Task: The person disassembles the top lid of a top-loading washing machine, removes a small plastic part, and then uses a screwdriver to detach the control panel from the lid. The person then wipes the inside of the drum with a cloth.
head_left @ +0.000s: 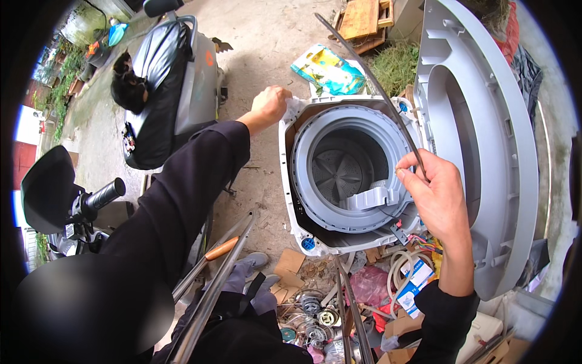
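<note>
A top-loading washing machine (pixel 287 200) stands before me without its top cover, its round grey tub ring (pixel 301 176) exposed. Inside the tub, on the near side, lies a pale grey plastic piece (pixel 371 198). My right hand (pixel 438 191) pinches a long, thin dark rod (pixel 381 91), which slants over the machine's far right corner and beyond. At the far left corner, my left hand (pixel 270 109) is closed beside a whitish translucent bit; what it grips, if anything, is hidden. The grey plastic top cover (pixel 506 151) stands up along the machine's right side.
Left are a covered scooter seat (pixel 163 91) and a black handlebar grip (pixel 106 194). Metal tubes (pixel 212 282) cross near my legs. Motor parts (pixel 321 318), coiled hose (pixel 397 273) and cardboard (pixel 288 273) litter the near ground. Farther off are a colourful bag (pixel 330 70) and wooden furniture (pixel 361 21).
</note>
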The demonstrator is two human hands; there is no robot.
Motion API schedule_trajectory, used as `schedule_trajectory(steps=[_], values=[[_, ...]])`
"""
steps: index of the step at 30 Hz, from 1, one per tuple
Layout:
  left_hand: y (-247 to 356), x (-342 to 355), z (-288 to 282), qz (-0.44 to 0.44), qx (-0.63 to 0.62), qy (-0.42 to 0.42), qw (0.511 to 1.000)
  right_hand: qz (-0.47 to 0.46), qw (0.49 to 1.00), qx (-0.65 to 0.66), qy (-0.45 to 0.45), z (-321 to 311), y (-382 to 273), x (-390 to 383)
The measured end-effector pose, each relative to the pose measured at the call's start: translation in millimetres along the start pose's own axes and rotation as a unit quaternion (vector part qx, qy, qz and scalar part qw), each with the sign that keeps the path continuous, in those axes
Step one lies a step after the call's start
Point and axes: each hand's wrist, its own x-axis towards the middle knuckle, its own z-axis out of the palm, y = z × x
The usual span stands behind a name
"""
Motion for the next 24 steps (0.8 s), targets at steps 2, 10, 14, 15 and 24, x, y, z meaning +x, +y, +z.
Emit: schedule_trajectory(steps=[2, 10, 14, 15, 24], values=[[-14.0, 4.5, 10.1, 0.002, 0.017, -0.033, 0.999, -0.004, 1.000, 0.005, -0.003, 2.5, -2.4, -0.1], [-15.6, 7.7, 8.2, 0.019, -0.024, -0.021, 0.999, 0.005, 1.000, 0.009, 0.002, 4.5, -0.6, -3.6], [-28.5, 10.0, -4.8, -0.005, -0.067, 0.016, 0.998, 0.002, 1.000, 0.003, 0.004, 7.1, -3.2, -3.4], [-24.5, 8.8, -10.8, -0.013, -0.111, 0.014, 0.994, 0.009, 1.000, 0.005, 0.005, 6.9, -3.8, -3.8], [-26.6, 10.5, -8.9, 0.095, -0.084, 0.033, 0.991, 0.009, 1.000, 0.008, 0.001, 13.4, -6.1, -5.0]])
